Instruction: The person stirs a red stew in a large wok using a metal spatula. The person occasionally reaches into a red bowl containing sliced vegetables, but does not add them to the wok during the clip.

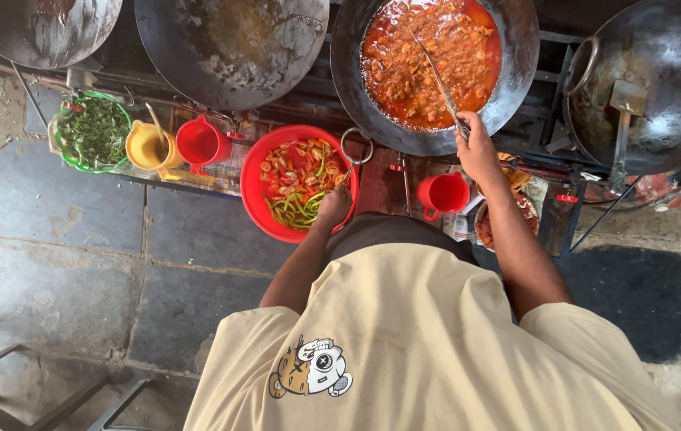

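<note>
Right now my right hand has its fingers clamped round the handle of a long metal ladle, whose blade lies across the red curry in the big dark wok straight ahead. My left hand is down at the near edge of the red bowl of sliced tomato and green chilli; its fingers look bunched together over the pieces, though I cannot tell for sure whether they have a pinch of vegetable in them. The bowl sits on the bench just below and left of the wok, almost touching the wok's ring handle.

By my reading, the cooking is well on: the curry looks thick, orange-red and oily at the rim, with chunks throughout, so the base seems done. The tomato and chilli bowl is heaped, so I judge that little or none of it has gone in; adding and stirring it through appears to be what is left.

Further left on the bench stand a red jug, a yellow jug and a green basket of chopped greens, none of them touched. A red cup stands under my right forearm. The neighbouring wok to the left holds only residue, and the one at right holds a flat spatula.
</note>
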